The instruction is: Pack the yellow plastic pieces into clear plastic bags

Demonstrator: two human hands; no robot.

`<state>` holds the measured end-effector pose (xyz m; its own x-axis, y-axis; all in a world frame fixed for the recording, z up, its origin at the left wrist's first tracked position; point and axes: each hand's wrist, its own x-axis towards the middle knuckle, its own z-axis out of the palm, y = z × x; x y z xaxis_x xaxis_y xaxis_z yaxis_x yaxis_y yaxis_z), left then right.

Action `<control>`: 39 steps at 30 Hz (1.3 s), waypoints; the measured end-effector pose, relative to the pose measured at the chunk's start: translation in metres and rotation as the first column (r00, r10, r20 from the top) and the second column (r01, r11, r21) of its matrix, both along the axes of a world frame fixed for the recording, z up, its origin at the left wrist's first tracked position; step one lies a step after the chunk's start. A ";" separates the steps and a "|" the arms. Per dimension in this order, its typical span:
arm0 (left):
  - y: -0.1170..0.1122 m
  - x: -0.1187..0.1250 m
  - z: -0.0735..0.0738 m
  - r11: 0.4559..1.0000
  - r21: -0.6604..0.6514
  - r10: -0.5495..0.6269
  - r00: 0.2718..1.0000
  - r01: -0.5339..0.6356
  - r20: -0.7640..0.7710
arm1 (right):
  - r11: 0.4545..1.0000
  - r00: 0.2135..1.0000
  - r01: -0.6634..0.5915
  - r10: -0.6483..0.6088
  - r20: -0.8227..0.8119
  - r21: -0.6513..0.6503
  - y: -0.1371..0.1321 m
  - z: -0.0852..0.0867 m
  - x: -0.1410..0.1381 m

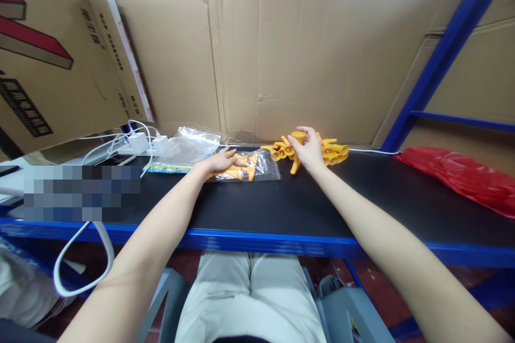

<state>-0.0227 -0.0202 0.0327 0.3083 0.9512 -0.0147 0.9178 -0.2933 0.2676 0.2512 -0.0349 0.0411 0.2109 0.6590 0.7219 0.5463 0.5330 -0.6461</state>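
My left hand (220, 161) lies on a clear plastic bag (257, 167) that holds several orange plastic parts, its fingers resting flat on the bag's left end. My right hand (308, 148) reaches into a loose pile of orange trumpet-shaped parts (333, 151) at the back of the black worktop (281, 203). Its fingers are curled round one orange part (298, 134) at the pile's left side. A second orange piece sticks out below the hand.
A heap of empty clear bags (191, 146) lies left of my left hand. White chargers and cables (139, 143) sit further left. A red plastic bag (458, 174) lies at the right. Cardboard sheets (298, 59) wall the back, and a blue shelf post (442, 59) rises at right.
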 end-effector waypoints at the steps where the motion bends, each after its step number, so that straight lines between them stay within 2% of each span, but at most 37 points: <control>1: 0.000 0.000 0.000 1.000 0.001 -0.003 1.000 0.003 0.002 | 1.000 1.000 -0.002 0.002 0.008 -0.004 0.000 0.000 0.000; 4: 0.003 -0.002 -0.002 1.000 0.006 -0.008 1.000 0.007 0.007 | 0.999 0.996 -0.037 0.038 0.078 -0.024 0.000 0.000 0.002; 6: 0.006 -0.003 -0.005 1.000 0.011 -0.010 1.000 0.010 0.006 | 0.993 0.975 -0.089 0.103 0.195 -0.078 -0.002 -0.001 0.002; 8: 0.010 -0.005 -0.007 1.000 0.013 -0.013 1.000 0.013 0.004 | 0.971 0.914 -0.145 0.205 0.351 -0.189 -0.004 -0.003 0.002; 11: 0.015 -0.007 -0.010 1.000 0.018 -0.020 1.000 0.020 0.008 | 0.899 0.772 -0.191 0.386 0.505 -0.395 -0.007 -0.006 0.004; 13: 0.016 -0.008 -0.011 0.999 0.023 -0.024 1.000 0.024 0.015 | 0.854 0.703 -0.144 0.444 0.556 -0.500 -0.007 -0.007 0.007; 15: 0.016 -0.008 -0.012 0.999 0.028 -0.030 0.999 0.029 0.022 | 0.823 0.646 -0.033 0.451 0.616 -0.568 -0.007 -0.005 0.012; 19: 0.014 -0.007 -0.010 0.999 0.023 -0.027 0.999 0.027 0.016 | 0.801 0.561 0.126 0.429 0.708 -0.585 -0.009 0.004 0.022; 22: 0.014 -0.007 -0.010 1.000 0.018 -0.019 1.000 0.018 0.008 | 0.803 0.556 0.159 0.407 0.724 -0.574 -0.012 0.009 0.024; 24: 0.015 -0.007 -0.011 1.000 0.017 -0.017 1.000 0.017 0.007 | 0.813 0.594 0.145 0.384 0.707 -0.564 -0.013 0.012 0.023; 27: 0.016 -0.007 -0.012 0.999 0.026 -0.026 0.999 0.026 0.018 | 0.839 0.664 0.065 0.369 0.651 -0.541 -0.016 0.017 0.023; 29: 0.016 -0.006 -0.012 0.999 0.034 -0.030 0.999 0.030 0.029 | 0.832 0.674 -0.009 0.416 0.611 -0.555 -0.019 0.022 0.021; 31: 0.016 -0.003 -0.012 0.999 0.035 -0.030 0.999 0.028 0.045 | 0.791 0.635 -0.067 0.504 0.586 -0.608 -0.024 0.026 0.019; 34: 0.016 0.001 -0.013 0.999 0.026 -0.033 0.995 0.031 0.091 | 0.745 0.550 -0.060 0.580 0.600 -0.665 -0.031 0.028 0.012; 39: 0.017 0.005 -0.015 0.998 0.020 -0.059 0.980 0.056 0.190 | 0.798 0.513 -0.038 0.533 0.673 -0.602 -0.037 0.024 -0.001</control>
